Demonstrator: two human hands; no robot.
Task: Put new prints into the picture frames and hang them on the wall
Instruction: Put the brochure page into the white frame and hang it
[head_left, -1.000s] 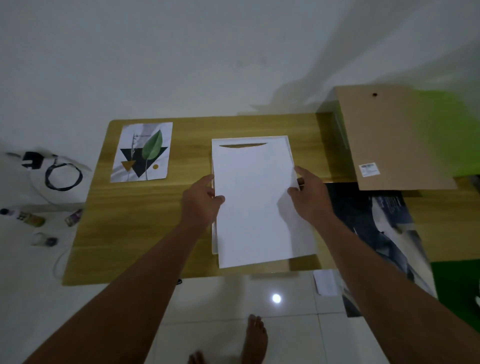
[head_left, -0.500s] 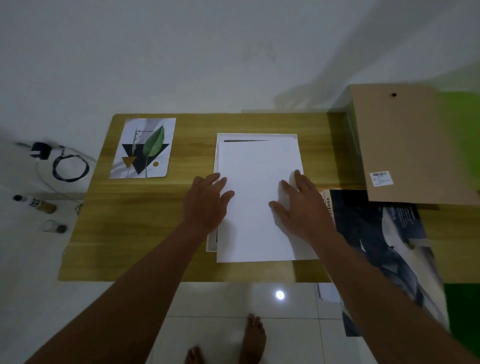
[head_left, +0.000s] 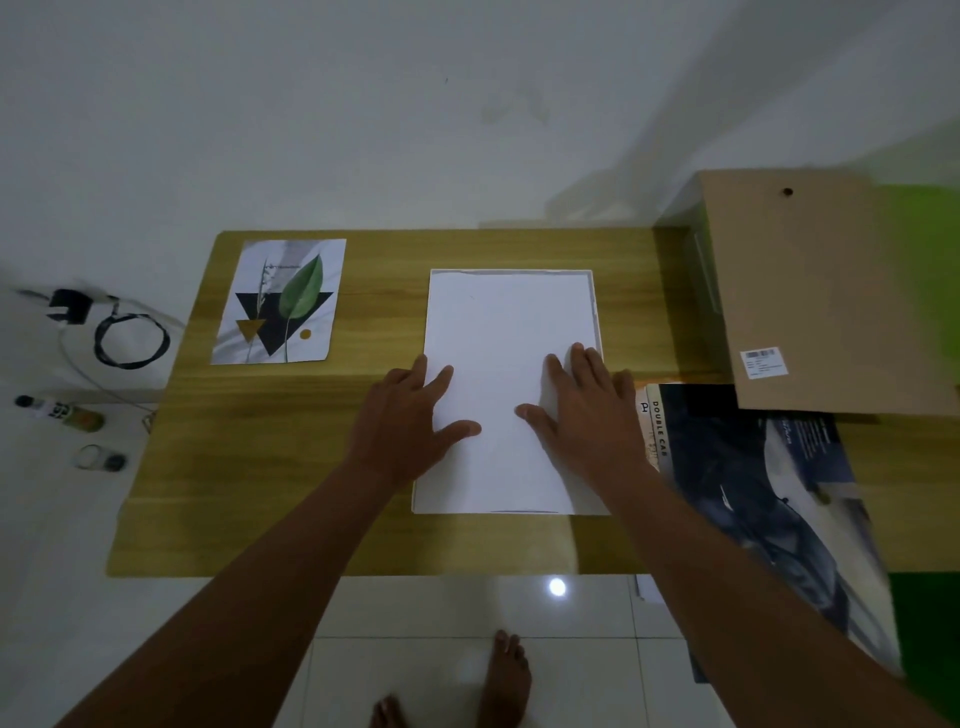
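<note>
While the leaf print (head_left: 280, 301) lies at 10 o'clock on the desk (head_left: 260, 467), the left hand (head_left: 410, 415) and right hand (head_left: 587, 415) press flat, fingers spread, gripping nothing, on the white sheet (head_left: 509, 322) lying inside the white frame (head_left: 596, 312) at centre; brown backing board (head_left: 810, 291) at 2 o'clock.

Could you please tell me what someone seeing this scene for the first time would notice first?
The eye lands on the left hand and the right hand, both pressed flat on a white sheet lying in a white frame at the middle of the wooden table. A leaf print lies at the table's far left corner, and a brown backing board sits at the far right.
</note>
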